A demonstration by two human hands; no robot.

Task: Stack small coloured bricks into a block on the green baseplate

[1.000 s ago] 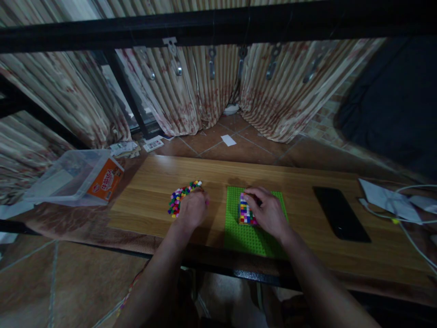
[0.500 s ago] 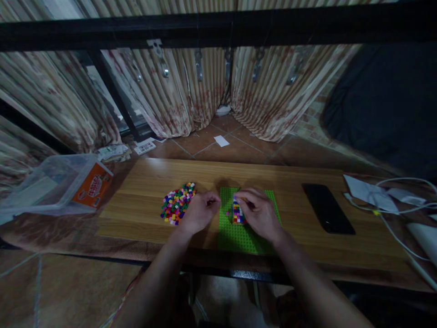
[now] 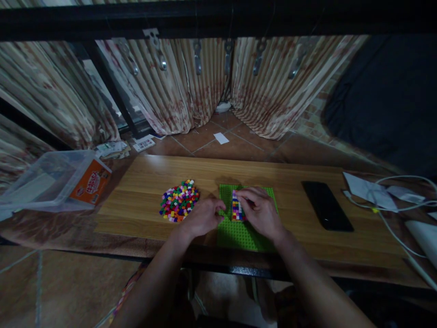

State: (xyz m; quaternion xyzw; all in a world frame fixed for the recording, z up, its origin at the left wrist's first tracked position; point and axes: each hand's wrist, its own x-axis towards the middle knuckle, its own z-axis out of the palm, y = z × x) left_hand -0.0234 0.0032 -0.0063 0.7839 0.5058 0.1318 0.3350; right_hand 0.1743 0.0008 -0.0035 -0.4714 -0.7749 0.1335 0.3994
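Observation:
A green studded baseplate (image 3: 241, 234) lies on the wooden board (image 3: 143, 191). On it stands a small block of many-coloured bricks (image 3: 236, 210). My right hand (image 3: 261, 212) rests over the block's right side, fingers touching it. At the baseplate's left edge is my left hand (image 3: 205, 216), fingertips pinched together; whether a brick sits between them is too small to tell. A pile of loose coloured bricks (image 3: 180, 201) lies just left of that hand.
A black phone (image 3: 327, 206) lies on the board's right part. White papers and cables (image 3: 378, 193) sit further right. A clear plastic box with an orange label (image 3: 61, 180) stands at the left. Curtains and a tiled floor lie beyond the board.
My left hand moved right from the loose brick pile to the baseplate's left edge, uncovering the pile. My right hand stayed on the brick block.

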